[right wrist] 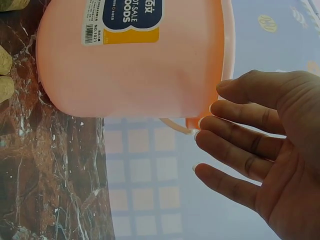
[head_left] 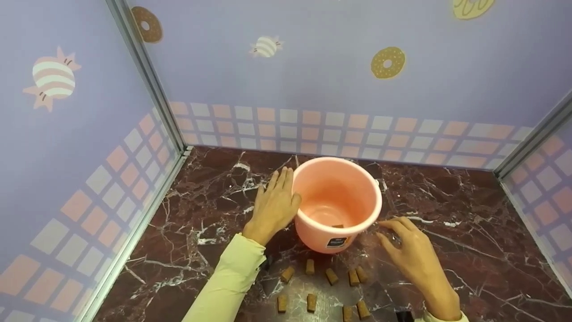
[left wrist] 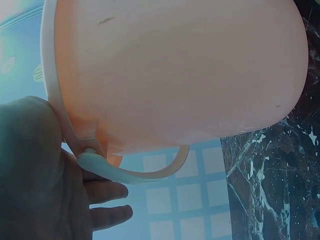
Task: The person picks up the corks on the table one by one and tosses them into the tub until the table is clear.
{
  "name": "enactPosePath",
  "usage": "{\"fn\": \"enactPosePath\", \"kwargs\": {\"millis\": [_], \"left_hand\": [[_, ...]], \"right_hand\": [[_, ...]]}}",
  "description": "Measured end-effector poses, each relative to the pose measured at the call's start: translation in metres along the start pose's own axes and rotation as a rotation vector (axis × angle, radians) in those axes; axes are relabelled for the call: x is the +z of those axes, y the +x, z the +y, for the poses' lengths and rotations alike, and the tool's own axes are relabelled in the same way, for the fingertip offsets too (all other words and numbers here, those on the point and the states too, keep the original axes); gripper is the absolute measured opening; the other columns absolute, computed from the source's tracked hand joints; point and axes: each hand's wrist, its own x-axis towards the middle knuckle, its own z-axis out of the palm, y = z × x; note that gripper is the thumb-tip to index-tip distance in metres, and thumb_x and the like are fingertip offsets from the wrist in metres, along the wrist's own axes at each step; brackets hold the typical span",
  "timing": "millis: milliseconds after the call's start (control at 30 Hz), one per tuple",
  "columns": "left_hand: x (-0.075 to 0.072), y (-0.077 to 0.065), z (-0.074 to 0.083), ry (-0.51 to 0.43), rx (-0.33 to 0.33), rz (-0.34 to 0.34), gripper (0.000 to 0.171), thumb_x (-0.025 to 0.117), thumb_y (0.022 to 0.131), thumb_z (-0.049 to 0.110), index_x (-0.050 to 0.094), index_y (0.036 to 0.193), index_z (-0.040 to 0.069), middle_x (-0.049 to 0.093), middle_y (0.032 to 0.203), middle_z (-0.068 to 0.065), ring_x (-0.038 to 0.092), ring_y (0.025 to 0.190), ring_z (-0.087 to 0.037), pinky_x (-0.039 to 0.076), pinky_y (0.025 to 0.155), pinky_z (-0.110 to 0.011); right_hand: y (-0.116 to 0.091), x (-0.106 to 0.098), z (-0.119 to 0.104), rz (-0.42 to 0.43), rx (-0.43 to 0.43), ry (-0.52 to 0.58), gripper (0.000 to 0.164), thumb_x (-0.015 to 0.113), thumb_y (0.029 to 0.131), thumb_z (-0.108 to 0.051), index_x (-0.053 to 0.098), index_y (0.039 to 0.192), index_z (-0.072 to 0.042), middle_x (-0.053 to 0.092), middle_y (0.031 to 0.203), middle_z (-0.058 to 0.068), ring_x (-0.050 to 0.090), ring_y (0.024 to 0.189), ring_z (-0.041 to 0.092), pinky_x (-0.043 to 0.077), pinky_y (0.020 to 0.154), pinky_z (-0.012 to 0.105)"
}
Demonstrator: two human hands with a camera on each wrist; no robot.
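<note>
A pink plastic bucket (head_left: 313,237) stands upright on the dark marbled table. Against the left side of its rim rests my left hand (head_left: 273,205), fingers extended and thumb near the edge; in the left wrist view the bucket's pale handle (left wrist: 135,176) hangs beside those fingers. My right hand (head_left: 413,255) hovers by the right side of the rim, fingers loosely bent and nothing held. From the right wrist view I cannot tell whether its fingertips (right wrist: 225,90) touch the rim. Inside the bucket, part of a brown cork (head_left: 338,226) shows above the near rim.
Several loose corks (head_left: 311,302) lie on the table in front of the bucket, some side by side. Lilac panels with a checked border (head_left: 288,116) enclose the back and both sides. The marbled tabletop (head_left: 187,214) reaches to them.
</note>
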Motion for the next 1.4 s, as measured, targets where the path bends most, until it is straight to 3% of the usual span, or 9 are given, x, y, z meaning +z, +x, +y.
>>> {"fn": "enactPosePath", "kwargs": {"millis": [267,633,1033,1400], "left_hand": [[0.001,-0.001,0.0,-0.004,-0.009,-0.006,0.068,0.04,0.111,0.036,0.021,0.168,0.004,0.02,0.174,-0.011,0.018,0.161,-0.032,0.013,0.127,-0.064],[0.001,0.001,0.0,0.001,-0.006,-0.013,0.069,0.035,0.111,0.038,0.019,0.169,0.005,0.019,0.174,-0.01,0.017,0.161,-0.031,0.014,0.127,-0.063],[0.001,0.001,0.0,-0.012,-0.013,-0.021,0.07,0.034,0.111,0.04,0.017,0.169,0.005,0.017,0.175,-0.009,0.016,0.161,-0.03,0.014,0.127,-0.063],[0.0,0.0,0.0,-0.026,-0.013,-0.012,0.07,0.037,0.111,0.04,0.018,0.169,0.006,0.017,0.175,-0.009,0.016,0.161,-0.031,0.015,0.127,-0.064]], "right_hand": [[-0.003,0.001,0.0,-0.017,0.018,-0.008,0.032,0.09,0.079,0.006,0.078,0.107,-0.002,0.072,0.104,0.005,0.072,0.09,0.023,0.063,0.078,0.044],[-0.007,0.005,0.002,-0.001,-0.003,-0.001,0.031,0.09,0.076,0.009,0.078,0.103,-0.002,0.07,0.098,0.002,0.069,0.082,0.017,0.062,0.07,0.035],[-0.013,0.01,0.004,-0.055,0.057,-0.002,0.032,0.09,0.078,0.007,0.078,0.106,-0.002,0.07,0.1,0.003,0.071,0.089,0.021,0.063,0.077,0.042],[-0.018,0.016,0.005,-0.055,0.034,0.01,0.033,0.089,0.075,0.009,0.077,0.105,0.0,0.069,0.098,0.004,0.073,0.088,0.025,0.064,0.076,0.044]]}}
